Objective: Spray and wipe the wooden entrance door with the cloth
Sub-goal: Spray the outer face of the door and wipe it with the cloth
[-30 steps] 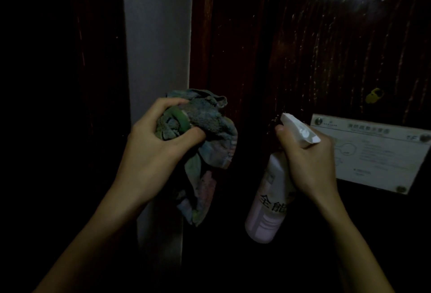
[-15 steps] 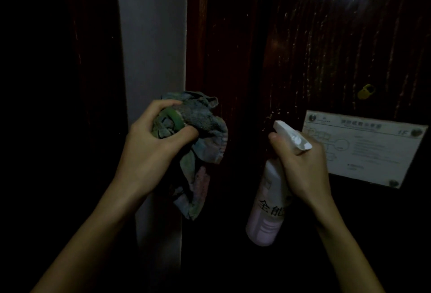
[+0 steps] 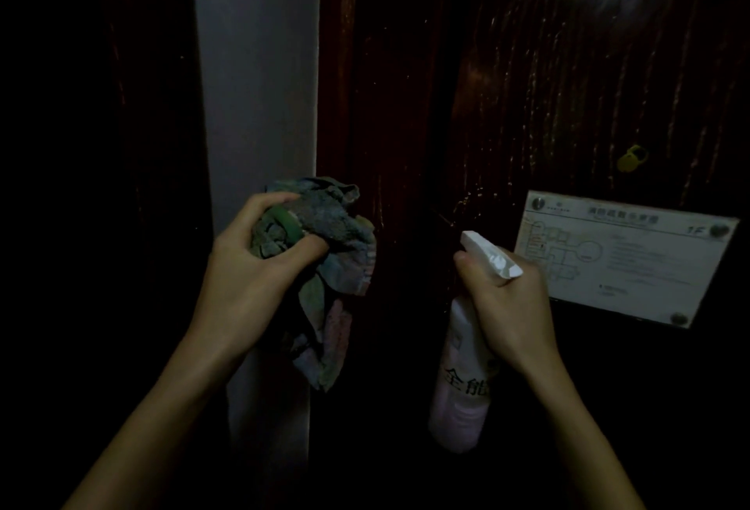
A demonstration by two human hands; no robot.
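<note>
one cloth left hand; one spray bottle right hand

Left hand grips a crumpled multicoloured cloth; right hand holds a white plastic spray bottle before the streaked dark wooden door.

A dim building entrance, probably a hotel or apartment corridor, is showing here: a dark wooden door is carrying a floor-plan sign (marked 1F) beside a pale wall strip.
</note>
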